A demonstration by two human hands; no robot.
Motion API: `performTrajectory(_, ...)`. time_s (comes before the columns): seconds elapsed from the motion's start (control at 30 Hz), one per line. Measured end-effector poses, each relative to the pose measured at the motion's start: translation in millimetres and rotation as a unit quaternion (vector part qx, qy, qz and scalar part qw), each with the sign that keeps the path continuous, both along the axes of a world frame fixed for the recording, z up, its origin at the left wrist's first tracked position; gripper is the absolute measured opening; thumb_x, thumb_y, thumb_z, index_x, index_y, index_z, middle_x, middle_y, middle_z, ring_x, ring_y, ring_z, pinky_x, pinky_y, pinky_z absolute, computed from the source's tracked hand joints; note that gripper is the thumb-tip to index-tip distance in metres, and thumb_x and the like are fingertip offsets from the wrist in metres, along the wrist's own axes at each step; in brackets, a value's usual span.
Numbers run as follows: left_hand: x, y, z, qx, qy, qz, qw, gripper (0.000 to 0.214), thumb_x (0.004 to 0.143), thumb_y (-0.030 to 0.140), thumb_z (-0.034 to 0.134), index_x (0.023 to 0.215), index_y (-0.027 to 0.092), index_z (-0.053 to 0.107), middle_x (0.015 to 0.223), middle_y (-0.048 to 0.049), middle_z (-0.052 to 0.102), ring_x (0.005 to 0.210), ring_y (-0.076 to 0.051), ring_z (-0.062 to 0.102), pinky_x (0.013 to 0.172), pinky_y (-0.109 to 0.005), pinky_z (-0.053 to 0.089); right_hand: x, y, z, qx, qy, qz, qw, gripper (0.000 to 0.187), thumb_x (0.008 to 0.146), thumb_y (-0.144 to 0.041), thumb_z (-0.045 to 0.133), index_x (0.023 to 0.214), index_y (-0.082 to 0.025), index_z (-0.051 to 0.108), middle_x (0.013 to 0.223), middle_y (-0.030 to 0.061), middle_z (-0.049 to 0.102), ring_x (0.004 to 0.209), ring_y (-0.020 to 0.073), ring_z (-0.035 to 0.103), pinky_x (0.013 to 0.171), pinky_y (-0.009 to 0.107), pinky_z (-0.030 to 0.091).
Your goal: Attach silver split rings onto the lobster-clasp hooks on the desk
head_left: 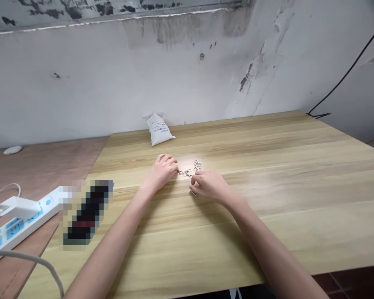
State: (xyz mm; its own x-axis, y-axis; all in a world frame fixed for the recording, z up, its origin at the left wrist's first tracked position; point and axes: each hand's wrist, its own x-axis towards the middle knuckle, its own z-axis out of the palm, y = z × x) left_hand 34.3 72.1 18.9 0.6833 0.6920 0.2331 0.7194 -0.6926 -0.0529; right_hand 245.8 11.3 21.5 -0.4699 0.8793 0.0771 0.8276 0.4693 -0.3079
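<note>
Several small silvery metal clasps (187,172) lie in a loose group on the wooden table, between my two hands. Another little cluster of clasps (197,165) sits just beyond, towards the wall. My left hand (164,170) rests on the table with curled fingers, and one clasp pokes out at its fingertips. From the right, my right hand (210,185) reaches in with bent, closed fingers. A single clasp (193,193) shows under its thumb side, and its fingertips touch the near edge of the group. The fingers partly hide what they grip.
A white labelled plastic packet (160,129) lies near the wall. To the left are a blurred-out dark object (89,211), a white power strip (21,226) with a plugged-in charger (20,207), a grey cable (34,258) and a white round item (13,150). The table's front edge is close.
</note>
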Motion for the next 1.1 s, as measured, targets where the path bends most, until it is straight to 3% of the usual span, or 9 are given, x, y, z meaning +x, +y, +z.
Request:
performTrajectory(0.13,-2.3,1.8,-6.8,0.043,-0.033,-0.034,0.998,0.023,0.089,0.014,0.052,0.075,0.021,0.069,0.105,-0.0060,0.071,0.105,-0.025,0.059,0.103,-0.047,0.038,0.2,3.3,-5.3,0.008,0.042,-0.011,0.999,0.018,0.090,-0.025,0.056,0.077,-0.020,0.068,0.078,0.0018,0.067,0.065,0.0123,0.055,0.056,0.025,0.025)
performTrajectory(0.3,-7.4,-14.4,-12.9,0.061,-0.109,-0.045,0.991,0.014,0.083,0.014,0.059,0.073,0.021,0.066,0.095,-0.0037,0.073,0.093,-0.022,0.062,0.094,-0.042,0.043,-2.8,4.4,-12.6,0.010,0.166,-0.025,0.986,0.021,0.092,-0.030,0.056,0.108,-0.021,0.066,0.090,0.0023,0.066,0.066,0.0111,0.052,0.061,0.024,0.033)
performTrajectory(0.47,-15.2,-49.1,-1.7,0.057,-0.277,-0.033,0.959,0.005,0.084,0.017,0.064,0.084,0.022,0.065,0.100,-0.0037,0.070,0.098,-0.020,0.060,0.086,-0.036,0.046,-16.1,-3.5,-11.3,-0.120,0.337,0.059,0.932,0.031,0.094,-0.041,0.054,0.118,-0.022,0.062,0.092,0.0012,0.064,0.058,0.0083,0.044,0.057,0.023,0.037)
performTrajectory(0.57,-17.0,-61.4,1.7,0.031,-0.296,-0.039,0.954,0.007,0.083,0.015,0.064,0.086,0.022,0.065,0.101,-0.0035,0.069,0.099,-0.020,0.060,0.087,-0.036,0.045,-26.1,-9.6,-9.7,-0.106,0.378,0.084,0.916,0.025,0.095,-0.037,0.054,0.111,-0.023,0.067,0.087,0.0004,0.064,0.056,0.0081,0.041,0.056,0.022,0.036)
performTrajectory(0.73,-17.7,-65.5,-2.0,0.015,-0.298,-0.014,0.954,0.011,0.082,0.013,0.064,0.087,0.022,0.064,0.103,-0.0032,0.068,0.101,-0.021,0.059,0.088,-0.037,0.042,-36.5,-13.3,-15.0,-0.025,0.410,0.046,0.910,0.015,0.092,-0.028,0.057,0.098,-0.020,0.069,0.079,0.0004,0.065,0.053,0.0078,0.043,0.053,0.022,0.036)
performTrajectory(1.0,-18.3,-69.9,-1.7,-0.097,-0.350,0.028,0.931,0.007,0.084,0.016,0.063,0.087,0.022,0.066,0.107,-0.0043,0.066,0.104,-0.020,0.059,0.093,-0.038,0.044,-40.0,-16.6,-19.6,-0.022,0.432,0.025,0.901,0.008,0.087,-0.020,0.058,0.089,-0.020,0.066,0.076,0.0006,0.066,0.054,0.0089,0.053,0.052,0.022,0.043)
performTrajectory(1.1,-19.2,-69.3,-3.6,-0.099,-0.341,0.031,0.934,0.007,0.086,0.019,0.064,0.090,0.023,0.068,0.108,-0.0046,0.065,0.105,-0.021,0.059,0.094,-0.039,0.044,-39.6,-16.4,-20.9,-0.014,0.421,0.027,0.906,0.009,0.087,-0.018,0.056,0.089,-0.020,0.065,0.078,0.0009,0.066,0.054,0.0085,0.053,0.053,0.022,0.044)
